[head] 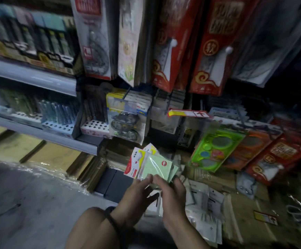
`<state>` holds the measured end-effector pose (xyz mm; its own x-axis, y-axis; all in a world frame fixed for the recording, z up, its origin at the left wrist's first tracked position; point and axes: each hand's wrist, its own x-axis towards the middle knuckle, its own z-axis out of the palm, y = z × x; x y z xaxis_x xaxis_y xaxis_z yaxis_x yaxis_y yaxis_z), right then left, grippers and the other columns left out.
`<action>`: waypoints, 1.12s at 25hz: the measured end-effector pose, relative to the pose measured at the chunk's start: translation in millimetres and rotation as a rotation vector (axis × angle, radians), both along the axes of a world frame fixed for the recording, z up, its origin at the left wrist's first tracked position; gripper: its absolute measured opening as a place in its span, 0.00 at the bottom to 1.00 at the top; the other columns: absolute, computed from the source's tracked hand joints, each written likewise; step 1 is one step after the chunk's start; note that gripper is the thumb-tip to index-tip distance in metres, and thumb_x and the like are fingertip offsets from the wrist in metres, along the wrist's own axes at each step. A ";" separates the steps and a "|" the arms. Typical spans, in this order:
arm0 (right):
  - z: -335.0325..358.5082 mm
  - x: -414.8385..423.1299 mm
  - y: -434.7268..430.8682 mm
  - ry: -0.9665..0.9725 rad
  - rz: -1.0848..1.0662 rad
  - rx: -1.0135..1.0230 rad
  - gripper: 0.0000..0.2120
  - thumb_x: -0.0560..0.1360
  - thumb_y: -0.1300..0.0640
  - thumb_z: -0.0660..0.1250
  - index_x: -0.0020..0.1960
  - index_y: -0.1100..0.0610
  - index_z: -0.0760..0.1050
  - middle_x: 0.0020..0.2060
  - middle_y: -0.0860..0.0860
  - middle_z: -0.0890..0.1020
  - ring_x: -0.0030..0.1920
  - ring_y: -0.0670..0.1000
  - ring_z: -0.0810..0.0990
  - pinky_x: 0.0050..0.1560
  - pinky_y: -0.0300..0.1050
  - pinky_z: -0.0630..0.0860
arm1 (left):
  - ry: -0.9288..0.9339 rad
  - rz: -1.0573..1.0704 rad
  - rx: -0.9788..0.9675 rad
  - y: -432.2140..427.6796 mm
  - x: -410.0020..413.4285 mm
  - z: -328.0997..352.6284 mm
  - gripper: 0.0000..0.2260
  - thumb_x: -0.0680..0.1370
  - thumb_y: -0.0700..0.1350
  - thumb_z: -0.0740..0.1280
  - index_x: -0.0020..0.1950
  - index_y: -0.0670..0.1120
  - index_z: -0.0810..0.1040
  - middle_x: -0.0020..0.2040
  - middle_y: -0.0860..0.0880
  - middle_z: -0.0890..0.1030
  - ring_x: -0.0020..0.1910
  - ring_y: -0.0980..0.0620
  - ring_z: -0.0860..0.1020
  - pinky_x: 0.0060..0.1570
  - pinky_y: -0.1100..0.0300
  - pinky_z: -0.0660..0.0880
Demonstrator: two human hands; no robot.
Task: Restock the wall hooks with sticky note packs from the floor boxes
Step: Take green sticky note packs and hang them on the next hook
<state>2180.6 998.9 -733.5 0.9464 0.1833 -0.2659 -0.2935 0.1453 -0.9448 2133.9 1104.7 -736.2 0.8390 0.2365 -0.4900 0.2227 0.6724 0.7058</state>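
Bare grey concrete floor (29, 203) is leaving open room at the left, while flat brown cardboard boxes (239, 203) strewn with white packets (204, 225) are crowding the right. Both hands are holding up a fan of pale green sticky note packs (156, 164) in glossy clear sleeves with red, white and yellow card headers, at least three, the exact count blurring. The left hand (137, 194) fingers (147, 178) are pinching the fan's lower edge; the right hand (173, 192) fingers (178, 182) are curling round its lower right corner. Two thin metal wall hooks (126, 95) are jutting out just above
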 end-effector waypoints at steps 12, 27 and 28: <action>171.1 -5.4 -33.9 -0.569 0.226 -0.343 0.20 0.67 0.61 0.85 0.53 0.48 0.82 0.42 0.45 0.88 0.41 0.42 0.86 0.44 0.44 0.83 | -0.355 0.147 0.340 4.2 -54.6 150.7 0.17 0.81 0.35 0.70 0.69 0.45 0.76 0.64 0.37 0.85 0.62 0.32 0.84 0.63 0.26 0.77; 397.3 0.6 0.4 -0.930 0.364 -0.231 0.41 0.73 0.69 0.76 0.71 0.30 0.73 0.44 0.49 0.88 0.38 0.45 0.87 0.36 0.46 0.83 | -0.630 0.254 0.545 68.9 -80.6 353.9 0.19 0.81 0.31 0.67 0.70 0.47 0.77 0.62 0.38 0.86 0.59 0.32 0.85 0.48 0.36 0.85; 408.7 3.2 5.9 -0.982 0.360 -0.223 0.41 0.73 0.72 0.74 0.69 0.30 0.76 0.45 0.48 0.88 0.40 0.44 0.86 0.36 0.46 0.83 | -0.635 0.290 0.563 75.3 -79.4 363.2 0.19 0.81 0.31 0.67 0.69 0.47 0.77 0.61 0.38 0.86 0.59 0.32 0.85 0.54 0.29 0.81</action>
